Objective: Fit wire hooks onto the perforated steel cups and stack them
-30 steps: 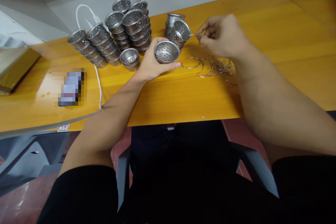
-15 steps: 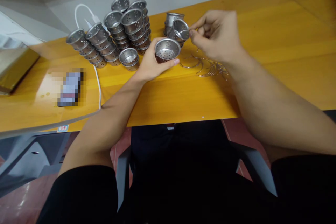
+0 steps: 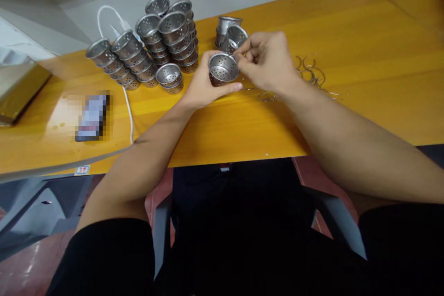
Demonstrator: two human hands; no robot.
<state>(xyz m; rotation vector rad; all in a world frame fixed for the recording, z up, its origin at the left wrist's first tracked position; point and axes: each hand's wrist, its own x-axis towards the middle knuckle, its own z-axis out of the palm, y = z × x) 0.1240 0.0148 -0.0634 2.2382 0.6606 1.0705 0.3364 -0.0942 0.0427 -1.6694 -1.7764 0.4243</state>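
Observation:
My left hand is wrapped round a small perforated steel cup, its open mouth tilted up toward me. My right hand is closed in a pinch at the cup's right rim. A thin curved wire sits between its fingertips, mostly hidden by them. On the table to the right, partly behind my right forearm, lie several loose curved wires. Just beyond the held cup stand a few more cups, one of them tilted.
Tall stacks of perforated cups stand at the back left, with a short stack in front. A phone with a blurred screen lies near a white cable. A box sits at the far left of the yellow table.
My right hand has moved left and down with the wire, from beside the rear cups to the held cup's rim. The left hand and its cup have barely shifted.

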